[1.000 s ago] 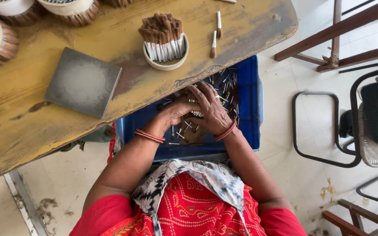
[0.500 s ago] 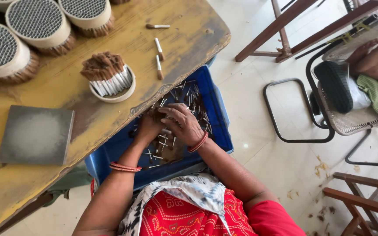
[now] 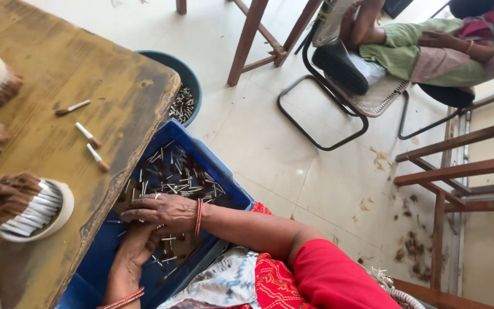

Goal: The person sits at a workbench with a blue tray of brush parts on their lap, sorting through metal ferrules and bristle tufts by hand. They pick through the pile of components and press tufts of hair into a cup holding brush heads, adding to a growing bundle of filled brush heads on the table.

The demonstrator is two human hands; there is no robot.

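Down in the blue crate [image 3: 212,166], both hands rest among the loose small sticks [image 3: 170,177]. Right hand [image 3: 164,210] lies flat, fingers spread wide over the heap; left hand [image 3: 138,246] sits just under it at 7 o'clock, fingers curled into the sticks, though whether it grips any I cannot tell. At 9 o'clock stands the wooden desk [image 3: 58,86], bearing a white cup of bundled sticks [image 3: 27,206] and three stray sticks [image 3: 87,134]. At 12 o'clock a round teal tub [image 3: 187,77] sits on the floor.
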